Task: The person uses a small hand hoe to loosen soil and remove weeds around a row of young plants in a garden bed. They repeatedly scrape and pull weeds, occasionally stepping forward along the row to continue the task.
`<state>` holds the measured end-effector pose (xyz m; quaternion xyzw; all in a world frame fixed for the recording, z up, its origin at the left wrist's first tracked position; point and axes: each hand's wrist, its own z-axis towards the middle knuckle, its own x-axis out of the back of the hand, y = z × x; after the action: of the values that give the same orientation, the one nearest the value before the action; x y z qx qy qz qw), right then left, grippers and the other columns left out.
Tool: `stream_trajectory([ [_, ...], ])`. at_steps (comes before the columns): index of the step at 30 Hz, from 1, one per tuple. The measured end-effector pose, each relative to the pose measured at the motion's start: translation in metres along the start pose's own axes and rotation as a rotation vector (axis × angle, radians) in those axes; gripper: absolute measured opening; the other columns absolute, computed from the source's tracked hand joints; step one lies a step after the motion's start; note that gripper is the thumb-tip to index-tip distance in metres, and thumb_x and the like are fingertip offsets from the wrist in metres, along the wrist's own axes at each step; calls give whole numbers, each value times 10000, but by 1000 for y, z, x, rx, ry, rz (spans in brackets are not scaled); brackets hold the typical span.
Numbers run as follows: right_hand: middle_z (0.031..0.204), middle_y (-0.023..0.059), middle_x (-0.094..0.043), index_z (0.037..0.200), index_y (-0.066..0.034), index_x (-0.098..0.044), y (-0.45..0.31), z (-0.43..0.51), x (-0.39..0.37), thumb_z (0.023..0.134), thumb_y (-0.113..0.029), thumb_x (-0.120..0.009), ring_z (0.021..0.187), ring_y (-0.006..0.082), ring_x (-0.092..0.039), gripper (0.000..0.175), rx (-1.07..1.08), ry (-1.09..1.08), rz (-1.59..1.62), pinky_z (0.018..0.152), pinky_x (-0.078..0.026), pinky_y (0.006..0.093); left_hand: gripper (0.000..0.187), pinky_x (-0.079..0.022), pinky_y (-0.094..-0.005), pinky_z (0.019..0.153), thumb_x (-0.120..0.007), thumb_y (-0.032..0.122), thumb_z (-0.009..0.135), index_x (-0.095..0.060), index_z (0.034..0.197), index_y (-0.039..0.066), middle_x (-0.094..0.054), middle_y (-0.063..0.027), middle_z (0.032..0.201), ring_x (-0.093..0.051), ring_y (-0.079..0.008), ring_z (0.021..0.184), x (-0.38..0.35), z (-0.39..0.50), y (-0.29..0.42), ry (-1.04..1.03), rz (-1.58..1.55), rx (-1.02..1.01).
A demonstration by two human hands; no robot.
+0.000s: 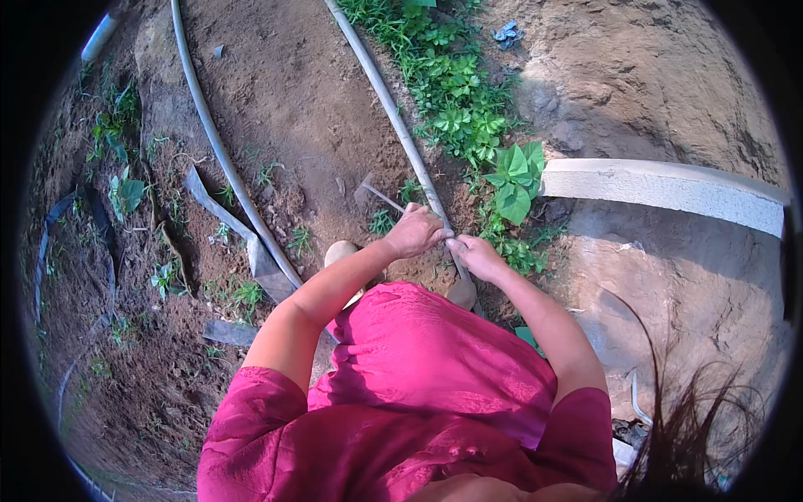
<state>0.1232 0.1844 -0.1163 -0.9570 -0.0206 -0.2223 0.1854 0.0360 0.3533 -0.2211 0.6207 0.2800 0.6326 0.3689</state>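
Both my hands meet in front of me, fingertips close together, just above a pale pipe point(392, 113) lying on the soil. My left hand point(415, 231) has its fingers curled; a thin, light stick-like piece point(384, 197) sticks out beyond its knuckles, up and to the left. Whether the fingers grip that piece or it lies behind them is not clear. My right hand point(477, 256) pinches with thumb and forefinger right beside the left fingertips. Anything small between the fingertips is too hidden to identify.
A second pale pipe point(216, 141) curves over the soil on the left, beside a bent grey strip point(216, 204). Leafy green plants point(464, 88) grow beyond the nearer pipe. A light concrete-like beam point(659, 188) extends to the right. Crumpled blue plastic point(507, 35) lies at the top.
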Motion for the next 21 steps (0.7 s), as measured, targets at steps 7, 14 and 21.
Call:
stream_trajectory([
  [7, 721, -48, -501, 1393, -132, -484, -34, 29, 45, 1027, -320, -499, 538, 32, -398, 412, 255, 129, 515, 468, -318, 207, 412, -224, -462, 1154, -564, 449, 920, -595, 1175, 127, -544, -66, 1271, -442, -261, 1275, 109, 68, -8, 152, 448, -145],
  [14, 708, -42, -464, 1430, -173, -446, -53, 89, 49, 1019, -414, -499, 474, 25, -360, 479, 192, 114, 925, 395, -295, 198, 451, -228, -457, 1175, -649, 288, 864, -565, 1285, 149, -472, -69, 1404, -407, -237, 1335, 146, 62, -21, -80, 598, -22],
  [21, 686, -47, -492, 1459, -327, -441, -112, 200, 84, 1030, -312, -504, 508, 30, -418, 433, 352, 96, 919, 411, -320, 177, 253, -269, -437, 1161, -650, 251, 869, -662, 1104, 161, -544, -28, 1322, -472, -217, 1261, 241, 67, -68, -205, 705, 63],
])
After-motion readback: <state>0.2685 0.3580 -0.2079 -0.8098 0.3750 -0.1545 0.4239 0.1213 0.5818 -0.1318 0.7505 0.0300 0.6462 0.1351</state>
